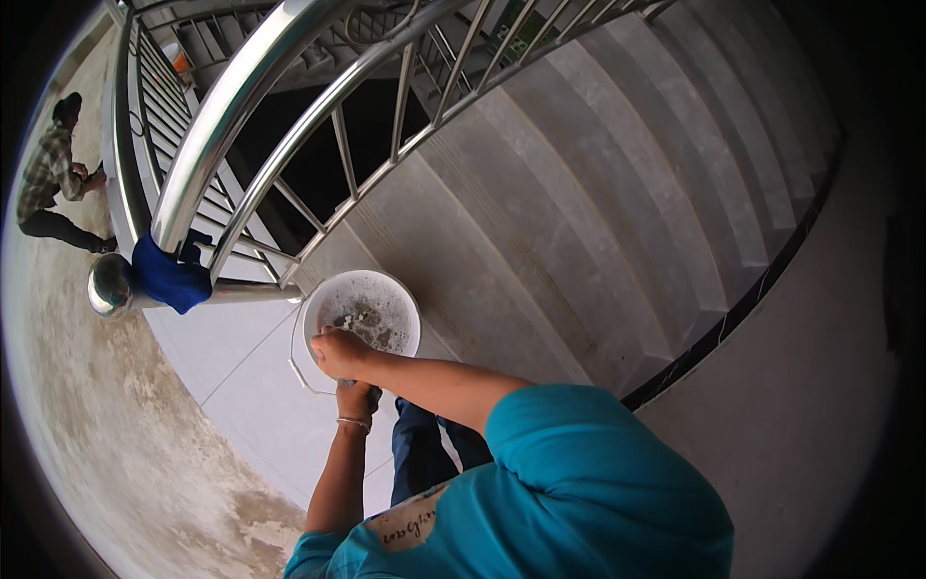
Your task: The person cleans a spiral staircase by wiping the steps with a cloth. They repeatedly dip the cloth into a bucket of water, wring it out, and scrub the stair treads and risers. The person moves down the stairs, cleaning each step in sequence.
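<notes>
A white bucket (414, 311) of cloudy, sudsy water stands on the pale tiles at the stairs, its wire handle hanging to the left. Over the bucket's near rim is my right hand (340, 352), closed on a wet dark cloth. Just below it, my left hand (354, 399), with a bracelet at the wrist, is closed on the same bunched dark cloth (374, 399). Most of the cloth is hidden by the fingers. A blue cloth (172, 273) lies draped over the end of the stainless steel handrail (210, 137), beside its round end cap.
Grey stone steps (506, 239) run up the right side, edged by a dark skirting strip (731, 318). Metal balusters (345, 152) border an opening at the upper left. Beyond the railing, another person (54, 170) crouches near the wall. An orange and white container (176, 58) stands farther back.
</notes>
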Demonstrator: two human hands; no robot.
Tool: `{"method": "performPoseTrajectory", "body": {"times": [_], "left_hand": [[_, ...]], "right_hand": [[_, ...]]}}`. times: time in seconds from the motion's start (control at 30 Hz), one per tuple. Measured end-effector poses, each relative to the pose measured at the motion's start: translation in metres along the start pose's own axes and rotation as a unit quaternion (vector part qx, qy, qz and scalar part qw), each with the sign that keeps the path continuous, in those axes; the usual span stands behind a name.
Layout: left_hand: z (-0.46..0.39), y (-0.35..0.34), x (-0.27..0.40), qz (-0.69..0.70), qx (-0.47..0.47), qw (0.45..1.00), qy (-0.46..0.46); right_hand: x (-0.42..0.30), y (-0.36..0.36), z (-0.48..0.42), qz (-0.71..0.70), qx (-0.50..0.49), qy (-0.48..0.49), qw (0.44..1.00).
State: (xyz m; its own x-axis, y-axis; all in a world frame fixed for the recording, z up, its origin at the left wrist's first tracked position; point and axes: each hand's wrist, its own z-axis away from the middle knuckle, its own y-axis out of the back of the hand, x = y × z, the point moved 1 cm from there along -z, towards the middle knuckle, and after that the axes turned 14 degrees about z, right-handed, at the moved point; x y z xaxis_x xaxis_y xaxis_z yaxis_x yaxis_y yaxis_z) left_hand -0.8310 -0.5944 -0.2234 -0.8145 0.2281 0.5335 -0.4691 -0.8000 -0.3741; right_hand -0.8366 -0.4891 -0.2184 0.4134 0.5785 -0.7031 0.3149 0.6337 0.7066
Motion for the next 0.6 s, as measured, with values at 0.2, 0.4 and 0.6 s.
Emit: {"method": "performPoseTrajectory", "body": {"times": [0.2,0.4,0.6], "left_hand": [[-0.008,-0.009,-0.011,-0.178,0.076,0.967,-0.164],[0.004,0.002,0.031,-0.033,-0.065,0.996,0.042],[0.025,0.009,0.046,0.325,-0.268,0.873,0.244]], "right_hand": [[0.014,-0.010,0.003,0.061,0.047,-0.124,0.989],[0.018,0.047,-0.014,-0.324,-0.146,-0.213,0.910],[0.021,0.068,-0.001,-0.513,-0.218,-0.164,0.814]]}}
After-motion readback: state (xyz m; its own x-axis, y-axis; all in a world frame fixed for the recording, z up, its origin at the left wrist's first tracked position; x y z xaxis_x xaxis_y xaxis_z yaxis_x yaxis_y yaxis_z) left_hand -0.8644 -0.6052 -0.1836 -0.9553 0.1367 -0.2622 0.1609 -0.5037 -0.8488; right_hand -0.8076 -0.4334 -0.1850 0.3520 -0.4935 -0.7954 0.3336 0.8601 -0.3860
